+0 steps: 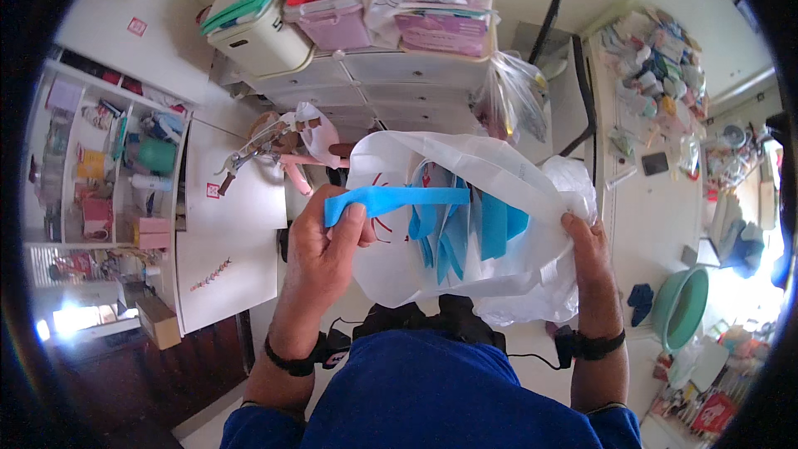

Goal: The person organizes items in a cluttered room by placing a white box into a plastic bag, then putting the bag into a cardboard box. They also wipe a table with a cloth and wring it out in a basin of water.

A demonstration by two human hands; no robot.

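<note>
A white bag (386, 268) with red marks hangs open in front of me, with more thin clear plastic (530, 305) bunched at its right side. My right hand (586, 237) grips the bag's right rim between thumb and fingers. Pinched in my left hand (333, 243) is a flat bright blue strap (405, 197), which stretches rightward over the bag's opening. Inside the bag lie several similar blue strips (494, 227) among pale sheets or folded items. What the strap joins at its right end is hard to make out.
Ahead stands a white drawer unit (386, 84) topped with a cream bin (259, 37) and a pink box (336, 25). A bicycle handlebar (249, 153) juts in at left, near open shelves (118, 162). On the right are a cluttered white table (654, 212) and a green basin (681, 308).
</note>
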